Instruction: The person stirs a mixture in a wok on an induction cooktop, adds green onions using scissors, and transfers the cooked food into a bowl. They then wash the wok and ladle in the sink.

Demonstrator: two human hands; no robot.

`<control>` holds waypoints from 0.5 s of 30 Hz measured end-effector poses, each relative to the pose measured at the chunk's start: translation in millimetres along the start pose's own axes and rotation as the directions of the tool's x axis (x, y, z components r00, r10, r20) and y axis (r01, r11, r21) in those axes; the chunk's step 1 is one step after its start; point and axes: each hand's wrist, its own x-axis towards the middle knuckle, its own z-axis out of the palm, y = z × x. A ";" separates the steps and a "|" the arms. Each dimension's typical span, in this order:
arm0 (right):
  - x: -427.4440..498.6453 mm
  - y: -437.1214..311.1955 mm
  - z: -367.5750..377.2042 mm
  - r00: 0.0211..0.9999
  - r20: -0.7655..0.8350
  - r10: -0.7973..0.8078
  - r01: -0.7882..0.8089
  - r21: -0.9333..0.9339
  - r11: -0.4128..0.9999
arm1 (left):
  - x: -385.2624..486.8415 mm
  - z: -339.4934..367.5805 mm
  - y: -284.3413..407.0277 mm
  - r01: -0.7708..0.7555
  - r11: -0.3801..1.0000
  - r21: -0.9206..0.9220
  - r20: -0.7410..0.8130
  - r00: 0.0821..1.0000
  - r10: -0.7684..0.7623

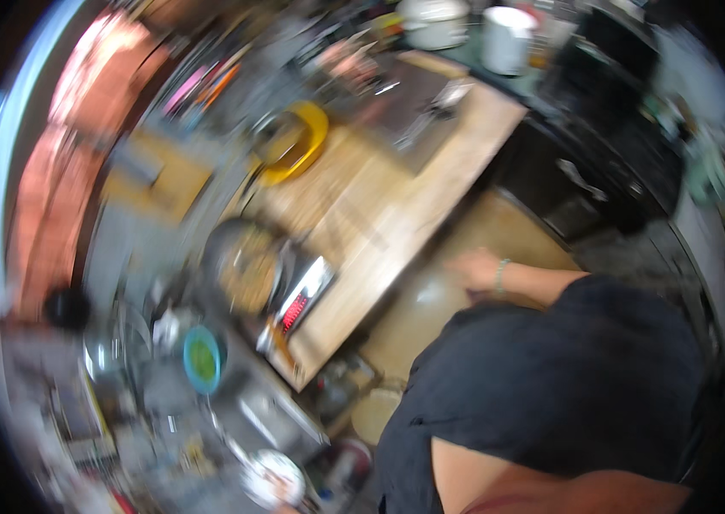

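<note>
Motion blur softens the whole picture. My right hand (475, 268), with a bracelet at the wrist, hangs low beside my dark shirt, over the tan floor (413, 315). Its fingers are too smeared to show whether anything is in them. At the bottom edge, fingers of my left hand (285, 509) grip a round white bowl or plate (271, 477); most of that hand is cut off. A metal sink-like surface (269, 411) lies close to the bowl. In front of me runs a pale wooden counter (394, 199).
On the counter, a dark pan with food (248, 273) sits beside a cooker's lit red display (295, 313). Further along are a yellow-rimmed container (317, 132) and dark board (420, 132). A turquoise bowl (202, 360) with green contents stands left; a black oven (548, 173) borders the floor.
</note>
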 end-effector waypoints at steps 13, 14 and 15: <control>-103.9 409.0 -11.8 0.351 -0.073 0.934 -0.846 0.404 0.349 | -172.8 306.9 201.4 -0.495 0.847 0.193 0.739 0.642 0.206; -101.9 414.8 -7.8 0.327 0.001 0.945 -0.834 0.470 0.288 | -188.8 308.7 226.5 -0.497 0.855 0.147 0.763 0.608 0.222; -100.8 416.8 -2.8 0.330 0.021 0.944 -0.788 0.556 0.264 | -207.1 304.1 252.7 -0.466 0.885 -0.019 0.830 0.485 0.274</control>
